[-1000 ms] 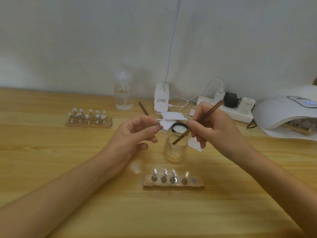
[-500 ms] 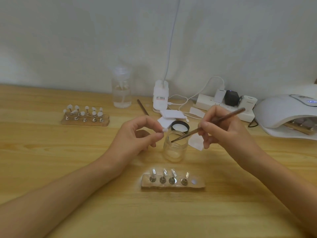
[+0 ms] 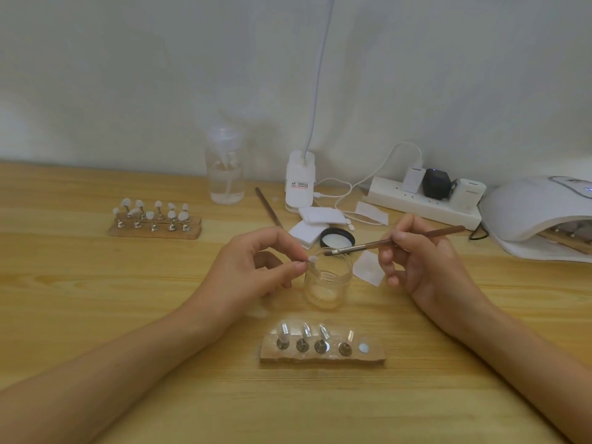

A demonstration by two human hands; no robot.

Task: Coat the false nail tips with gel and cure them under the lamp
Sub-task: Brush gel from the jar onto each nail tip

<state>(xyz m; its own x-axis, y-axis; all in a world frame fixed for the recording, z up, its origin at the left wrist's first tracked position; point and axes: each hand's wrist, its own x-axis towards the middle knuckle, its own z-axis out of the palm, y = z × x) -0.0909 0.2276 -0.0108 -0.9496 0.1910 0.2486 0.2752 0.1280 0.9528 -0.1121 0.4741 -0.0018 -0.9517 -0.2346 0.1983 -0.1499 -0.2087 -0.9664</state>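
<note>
The wooden table [image 3: 96, 315] runs back to the white wall [image 3: 128, 75] with bare board along the front and left, while the curing lamp [image 3: 531, 209] sits at the right edge with a rack under its arch, beside the power strip [image 3: 419, 205]. The left hand [image 3: 253, 270] pinches a nail tip [image 3: 311, 259] over the open glass jar [image 3: 326, 280], and the right hand [image 3: 423, 264] grips a brush [image 3: 394, 241], its bristles just beside the tip. The near rack [image 3: 322, 350] holds four stands; the white clip base [image 3: 300, 184] bears a label too blurred to read.
</note>
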